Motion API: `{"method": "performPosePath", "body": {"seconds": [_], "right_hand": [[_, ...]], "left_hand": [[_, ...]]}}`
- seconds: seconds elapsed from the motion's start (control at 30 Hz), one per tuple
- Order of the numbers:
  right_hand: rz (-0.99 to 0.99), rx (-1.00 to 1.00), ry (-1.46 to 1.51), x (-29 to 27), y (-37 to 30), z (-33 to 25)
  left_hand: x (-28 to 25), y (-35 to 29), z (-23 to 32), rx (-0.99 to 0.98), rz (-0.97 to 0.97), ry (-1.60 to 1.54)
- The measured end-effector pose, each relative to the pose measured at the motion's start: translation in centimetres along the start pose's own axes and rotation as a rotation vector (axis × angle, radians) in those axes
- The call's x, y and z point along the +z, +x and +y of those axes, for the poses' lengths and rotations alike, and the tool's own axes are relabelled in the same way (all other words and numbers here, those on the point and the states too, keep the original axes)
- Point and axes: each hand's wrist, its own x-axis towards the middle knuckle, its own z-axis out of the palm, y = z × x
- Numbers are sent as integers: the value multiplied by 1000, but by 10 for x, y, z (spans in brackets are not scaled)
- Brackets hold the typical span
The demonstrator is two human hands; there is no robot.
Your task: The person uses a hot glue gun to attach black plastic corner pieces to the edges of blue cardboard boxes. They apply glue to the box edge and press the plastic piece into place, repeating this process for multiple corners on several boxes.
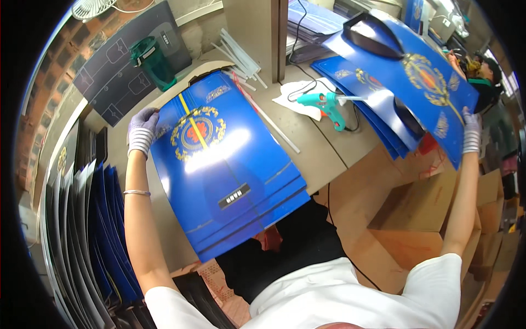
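Desk [318, 149]: glossy blue stack [241, 164] beside my left grip [143, 129], closure unclear; my right grip [471, 132] pinches gold-emblemed panel [427, 79] by edge.

Beige table [315, 147] under blue sheets [219, 164], white sticks [241, 56]

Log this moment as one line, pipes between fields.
left hand: at edge of stacked blue panels | right hand: gripping edge of raised blue panel | teal glue gun: lying down, unheld

Grn btl [157, 68], wht fan [92, 7]
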Motion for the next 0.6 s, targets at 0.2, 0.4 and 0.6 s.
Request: {"method": "performPosePath", "body": {"seconds": [0.2, 0.4, 0.6], "right_hand": [[-91, 158, 157, 123, -59, 35], [-98, 244, -323, -35, 17, 58], [-232, -360, -198, 70, -119, -50]], "left_hand": [[11, 29, 4, -89, -23, 236], [56, 82, -4, 111, 1, 435], [27, 89, -7, -157, -124, 321]]}}
